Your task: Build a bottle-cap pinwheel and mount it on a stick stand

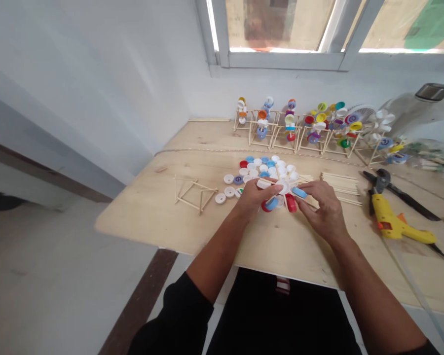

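Cap wheel [283, 187] has loose caps [251, 166] just beyond, 1 glue gun [388, 219] rightward.

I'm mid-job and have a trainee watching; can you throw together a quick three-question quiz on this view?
1. What colour is the body of the glue gun?
2. True or false: the bare stick frame is to the person's left of the cap wheel.
3. Which cap is nearest the right grip: A, green; B, yellow; C, blue?

Key: 1. Yellow. 2. True. 3. C, the blue cap.
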Tool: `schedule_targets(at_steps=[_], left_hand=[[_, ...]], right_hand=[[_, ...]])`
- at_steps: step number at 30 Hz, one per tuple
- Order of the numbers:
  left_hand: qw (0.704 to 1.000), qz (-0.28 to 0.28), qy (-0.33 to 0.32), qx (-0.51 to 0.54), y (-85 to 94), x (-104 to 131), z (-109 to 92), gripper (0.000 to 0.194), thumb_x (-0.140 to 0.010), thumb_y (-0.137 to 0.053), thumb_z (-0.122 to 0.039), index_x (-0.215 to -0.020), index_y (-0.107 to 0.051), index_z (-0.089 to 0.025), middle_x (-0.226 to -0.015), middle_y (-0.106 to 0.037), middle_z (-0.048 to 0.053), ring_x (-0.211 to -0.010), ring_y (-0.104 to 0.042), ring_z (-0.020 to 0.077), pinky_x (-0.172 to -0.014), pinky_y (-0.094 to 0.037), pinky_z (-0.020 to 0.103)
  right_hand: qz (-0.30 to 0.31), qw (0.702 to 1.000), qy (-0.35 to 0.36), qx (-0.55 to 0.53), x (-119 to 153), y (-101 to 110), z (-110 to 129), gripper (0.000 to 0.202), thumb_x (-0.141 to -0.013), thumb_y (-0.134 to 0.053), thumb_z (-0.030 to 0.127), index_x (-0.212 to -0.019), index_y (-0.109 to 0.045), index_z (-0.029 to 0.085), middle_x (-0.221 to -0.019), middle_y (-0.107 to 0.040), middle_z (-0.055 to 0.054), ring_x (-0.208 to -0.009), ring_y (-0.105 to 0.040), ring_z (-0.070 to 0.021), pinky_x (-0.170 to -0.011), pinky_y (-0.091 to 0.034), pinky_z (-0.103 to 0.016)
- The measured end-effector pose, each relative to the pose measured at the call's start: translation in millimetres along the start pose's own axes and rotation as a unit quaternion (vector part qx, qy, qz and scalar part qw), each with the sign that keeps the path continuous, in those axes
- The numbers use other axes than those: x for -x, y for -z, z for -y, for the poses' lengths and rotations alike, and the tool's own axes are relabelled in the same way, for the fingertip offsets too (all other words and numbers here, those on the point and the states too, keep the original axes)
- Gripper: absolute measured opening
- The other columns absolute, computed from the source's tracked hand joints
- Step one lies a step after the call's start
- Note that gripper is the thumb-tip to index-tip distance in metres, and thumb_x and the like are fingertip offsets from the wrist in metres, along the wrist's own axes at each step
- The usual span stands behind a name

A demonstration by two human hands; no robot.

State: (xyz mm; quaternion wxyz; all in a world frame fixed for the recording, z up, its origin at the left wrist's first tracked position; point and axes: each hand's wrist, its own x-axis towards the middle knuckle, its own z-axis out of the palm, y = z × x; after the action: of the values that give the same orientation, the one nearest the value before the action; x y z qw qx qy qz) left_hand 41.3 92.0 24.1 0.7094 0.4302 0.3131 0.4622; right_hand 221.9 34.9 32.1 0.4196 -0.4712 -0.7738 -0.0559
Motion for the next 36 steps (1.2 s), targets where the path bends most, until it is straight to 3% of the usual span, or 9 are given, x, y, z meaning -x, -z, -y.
schedule_targets(at_steps=[10,17,22,36], left_hand=[[1.000,-0.005,-0.002,0.009,-4.7,6.6,-2.9,0.034,-0.058,-0.083,-0.034,-0.078,-0.067,-0.012,-0.067,-0.064,0.001,-0.061,-0.058,0.0100,-0.058,-0.043,0.023],[0.999,-0.007,0.020,0.031,-4.3,4.3,-3.1,0.045,-0.054,-0.085,-0.032,-0.089,-0.065,-0.013,-0.072,-0.068,0.001,-0.061,-0.061,0.0109,-0.062,-0.046,0.025],[0.999,-0.012,0.033,0.029,-3.2,1.4,-1.4,0.048,-0.047,-0.087,-0.030,-0.087,-0.064,-0.014,-0.070,-0.068,0.001,-0.059,-0.063,0.0121,-0.060,-0.048,0.025],[0.999,-0.017,0.023,0.018,-4.0,2.9,-1.2,0.044,-0.050,-0.086,-0.028,-0.086,-0.065,-0.013,-0.069,-0.067,0.001,-0.059,-0.062,0.0121,-0.057,-0.047,0.024]], right_hand=[[-0.001,1.000,-0.010,-0.017,1.4,-2.0,-1.7,0.016,-0.083,-0.059,0.019,-0.098,-0.062,0.023,-0.093,-0.068,-0.007,-0.091,-0.061,-0.0232,-0.081,-0.047,-0.041],[-0.015,1.000,-0.026,-0.007,3.9,-5.0,-1.8,0.013,-0.083,-0.060,0.021,-0.095,-0.062,0.023,-0.092,-0.069,-0.006,-0.089,-0.062,-0.0227,-0.080,-0.047,-0.040],[-0.018,1.000,-0.014,0.010,5.5,-5.2,-2.8,0.011,-0.085,-0.059,0.021,-0.096,-0.061,0.023,-0.093,-0.069,-0.006,-0.089,-0.062,-0.0223,-0.080,-0.046,-0.039],[0.002,1.000,-0.009,0.030,8.2,-4.2,-3.8,0.015,-0.085,-0.058,0.023,-0.099,-0.063,0.024,-0.094,-0.069,-0.006,-0.091,-0.061,-0.0230,-0.080,-0.044,-0.039]])
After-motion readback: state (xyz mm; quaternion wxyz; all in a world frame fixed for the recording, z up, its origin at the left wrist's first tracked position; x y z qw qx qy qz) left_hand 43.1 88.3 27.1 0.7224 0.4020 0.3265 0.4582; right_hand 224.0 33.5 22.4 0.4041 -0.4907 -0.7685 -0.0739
